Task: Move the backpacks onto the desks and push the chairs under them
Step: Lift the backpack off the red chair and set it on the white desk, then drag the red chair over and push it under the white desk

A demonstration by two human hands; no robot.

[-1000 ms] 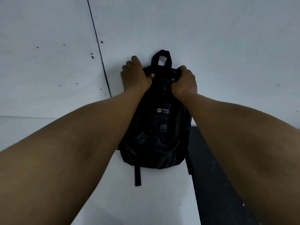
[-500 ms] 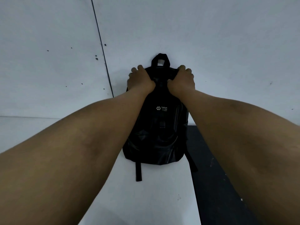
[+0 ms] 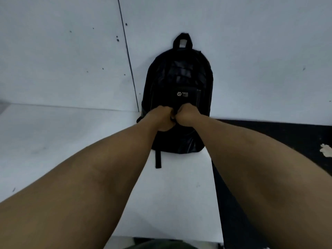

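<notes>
**Both fists closed on the front of the black backpack on the desk**

The black backpack [image 3: 179, 83] stands upright on the white desk [image 3: 71, 141], its back leaning against the pale wall [image 3: 233, 42] just right of a dark vertical seam [image 3: 128, 65]. Its top carry loop [image 3: 182, 41] sticks up against the wall, and a loose strap [image 3: 158, 159] trails from its lower left corner onto the desk top.

Both bare forearms reach forward from the bottom corners of the view and converge at the middle of the pack, below its small white logo [image 3: 181, 94]. The left hand [image 3: 159, 117] and right hand [image 3: 188, 112] are curled into fists, knuckles almost touching each other, fingers clamped on the fabric or a fitting at the pack's front; what exactly they pinch is hidden by the fists.

To the right of the desk's edge lies a dark floor [image 3: 278, 141].
</notes>
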